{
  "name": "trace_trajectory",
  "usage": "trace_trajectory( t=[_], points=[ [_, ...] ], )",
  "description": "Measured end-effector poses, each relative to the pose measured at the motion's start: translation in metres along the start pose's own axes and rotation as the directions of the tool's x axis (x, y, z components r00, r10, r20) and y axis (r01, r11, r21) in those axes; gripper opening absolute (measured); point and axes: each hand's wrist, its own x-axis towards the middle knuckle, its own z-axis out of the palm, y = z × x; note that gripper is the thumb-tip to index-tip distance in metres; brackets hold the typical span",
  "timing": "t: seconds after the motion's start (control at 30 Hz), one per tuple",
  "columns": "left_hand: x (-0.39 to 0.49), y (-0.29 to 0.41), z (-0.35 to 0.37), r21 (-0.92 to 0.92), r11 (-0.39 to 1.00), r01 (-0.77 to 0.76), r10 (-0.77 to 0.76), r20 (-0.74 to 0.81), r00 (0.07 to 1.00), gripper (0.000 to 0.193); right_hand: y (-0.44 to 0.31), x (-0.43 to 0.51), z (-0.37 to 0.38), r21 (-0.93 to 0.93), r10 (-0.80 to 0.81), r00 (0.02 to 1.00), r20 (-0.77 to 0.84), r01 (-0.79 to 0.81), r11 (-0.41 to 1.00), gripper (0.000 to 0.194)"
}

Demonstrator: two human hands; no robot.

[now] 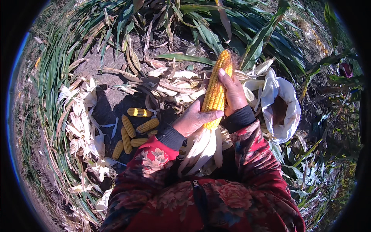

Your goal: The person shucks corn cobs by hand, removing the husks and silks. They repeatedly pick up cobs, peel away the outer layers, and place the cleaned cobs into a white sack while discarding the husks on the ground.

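A yellow ear of corn (214, 94) stands tilted between my two hands, its tip pointing away from me. My left hand (195, 117) grips its lower part, the thumb lying across the kernels near the base. Higher up, my right hand (233, 91) holds the right side, with the thumb on the kernels. Brown silk (234, 59) clings near the tip. Pale husk leaves (204, 148) hang down from the ear's base towards my lap. Several bare ears of corn (126, 140) lie on the ground beside my left forearm.
Pale husks (85, 130) are heaped at the left, and more husks (179, 84) lie ahead. A white sack (294, 116) gapes at the right. Cut green corn stalks (52, 95) curve round the left and far sides. Bare soil (97, 66) shows between them.
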Motion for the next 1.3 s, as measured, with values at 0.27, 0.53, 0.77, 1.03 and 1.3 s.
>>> trace_trajectory(
  t=[0.27, 0.53, 0.77, 1.03, 1.3],
  points=[
    [-0.006, -0.024, 0.014, 0.938, 0.327, 0.111, 0.274, -0.207, 0.939, 0.091, -0.01, 0.022, -0.045, 0.001, -0.202, 0.944, -0.261, 0.21, 0.978, 0.03],
    [-0.007, -0.012, -0.007, 0.953, 0.302, 0.018, 0.207, -0.084, 0.975, 0.09, -0.055, 0.027, -0.102, 0.178, -0.209, 0.938, -0.276, 0.263, 0.948, 0.022],
    [0.0, -0.019, -0.021, 0.967, 0.249, 0.057, 0.276, -0.128, 0.953, 0.084, -0.11, 0.021, -0.297, -0.743, -0.623, 0.547, -0.559, 0.004, 0.669, 0.029],
    [-0.008, -0.003, -0.029, 0.979, -0.131, 0.156, 0.288, -0.113, 0.951, 0.082, -0.078, -0.012, -0.193, -0.957, -0.457, 0.865, 0.207, 0.083, -0.276, 0.061],
    [-0.009, 0.012, -0.029, 0.909, -0.373, -0.187, 0.467, 0.358, 0.809, 0.065, -0.017, -0.032, -0.052, -0.936, 0.318, 0.914, 0.253, 0.314, -0.159, 0.07]
  ],
)
